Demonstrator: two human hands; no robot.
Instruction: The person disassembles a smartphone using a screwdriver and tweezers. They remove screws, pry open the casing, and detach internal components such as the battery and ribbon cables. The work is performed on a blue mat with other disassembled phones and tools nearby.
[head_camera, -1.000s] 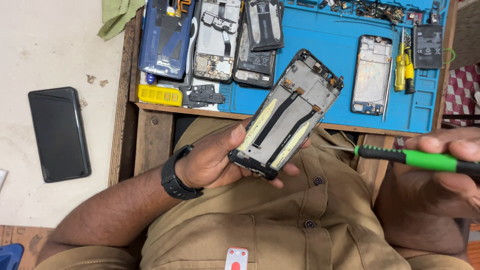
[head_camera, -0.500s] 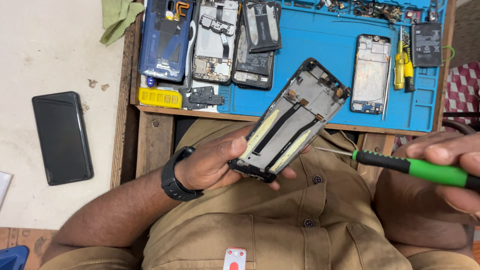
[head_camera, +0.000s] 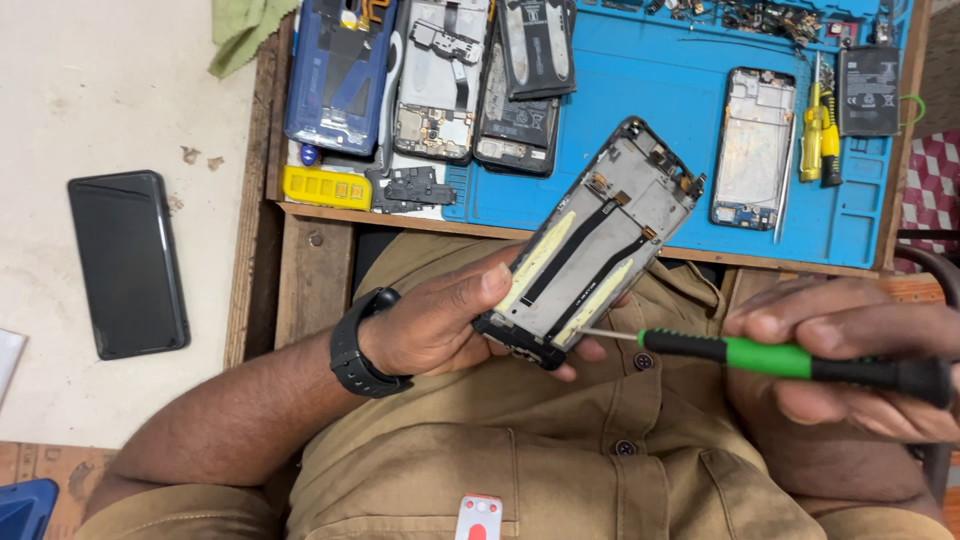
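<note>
the left hand (head_camera: 440, 325) pinches an opened phone frame (head_camera: 590, 245) over the lap, just short of the desk (head_camera: 300, 260). the right hand (head_camera: 850, 365) is closed around a green-handled screwdriver (head_camera: 780, 357), tip at the frame's lower edge (near a yellow strip). risk: a slipping tip could likely gouge the black flex cable (head_camera: 575, 250).

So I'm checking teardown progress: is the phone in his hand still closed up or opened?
Opened: the phone frame in the left hand shows bare internals and flex cables.
</note>
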